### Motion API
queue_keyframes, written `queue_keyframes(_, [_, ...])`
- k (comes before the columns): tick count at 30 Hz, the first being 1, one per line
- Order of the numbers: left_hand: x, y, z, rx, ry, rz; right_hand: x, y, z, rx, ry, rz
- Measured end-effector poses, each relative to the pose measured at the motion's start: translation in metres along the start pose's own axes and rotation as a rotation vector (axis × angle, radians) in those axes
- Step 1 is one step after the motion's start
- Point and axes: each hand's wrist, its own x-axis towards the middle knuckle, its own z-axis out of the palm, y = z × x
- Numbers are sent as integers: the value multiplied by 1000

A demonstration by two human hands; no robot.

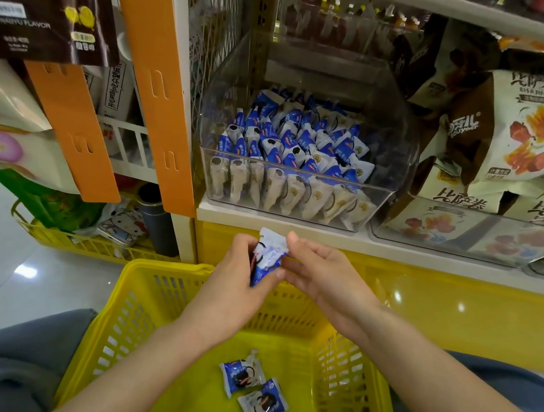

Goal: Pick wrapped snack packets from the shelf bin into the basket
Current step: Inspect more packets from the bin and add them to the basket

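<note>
Snack packet [270, 256] is up in the air between both your hands, just below the shelf edge [393, 249] and right over the far rim of the yellow basket [163, 268]. Your left hand [237, 269] has the fuller hold, with its fingers curled round the lower blue half from the left. Your right hand [320, 274] comes in from the other side and looks to be pinching the white upper edge between fingertip and thumb. There's a dark and red sliver tucked against your left palm, and you can't tell from here whether that's a second wrapper or a fold of this one.

Now the bit that matters. The packet's long axis runs nearly upright, crimped white end towards the shelf bin [374, 213] and blue end pointing down at the basket. It sits at the far rim, not over the middle, so the open floor lies below it and back towards you. Two packets [241, 375] [263, 403] are down there already, touching each other near the centre.

My read is that you're mid-transfer, between bin and basket. The left hand is the nearer and better placed one, so let the right give up its pinch. Then bring the left back over the floor before you release, because letting go at the rim risks a bounce outside.
</note>
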Motion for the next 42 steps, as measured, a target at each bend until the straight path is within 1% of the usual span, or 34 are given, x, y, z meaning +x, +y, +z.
queue_keyframes(2, [5,0,0,-93,14,-54,-2,-3,0,-23,-29,-21])
queue_keyframes(5, [10,4,2,-256,48,-158,-2,-1,2,-252,-10,-83])
queue_keyframes(6, [11,4,2,-288,56,-187,-2,1,3,-300,-1,-92])
queue_keyframes(8, [11,4,3,-306,47,-227,0,4,6,-315,17,-96])
queue_keyframes(10, [11,4,3,-314,35,-239,2,5,8,-339,46,-118])
queue_keyframes(14, [11,8,2,-353,36,-219,6,11,7,-610,129,-298])
queue_keyframes(17, [11,12,-1,-325,59,-168,3,14,7,-771,147,-465])
queue_keyframes(19, [11,14,-2,-305,76,-140,2,15,8,-799,154,-534])
queue_keyframes(22, [11,17,-3,-270,99,-105,2,14,9,-755,159,-556])
queue_keyframes(24, [12,18,-4,-289,89,-99,2,13,10,-781,178,-566])
queue_keyframes(27, [13,18,-3,-296,71,-103,1,14,12,-905,214,-599])
queue_keyframes(30, [15,16,-4,-220,113,-111,1,13,13,-1020,203,-644])
queue_keyframes(33, [16,15,-7,-165,142,-140,4,10,14,-1107,181,-646])
queue_keyframes(36, [16,14,-13,-20,156,-92,7,9,15,-1199,154,-639])
queue_keyframes(38, [18,14,-18,86,169,-39,8,9,15,-1153,152,-620])
queue_keyframes(40, [21,14,-21,112,220,-19,10,8,17,-972,177,-567])
queue_keyframes(42, [22,14,-23,81,285,-25,11,10,22,-770,179,-442])
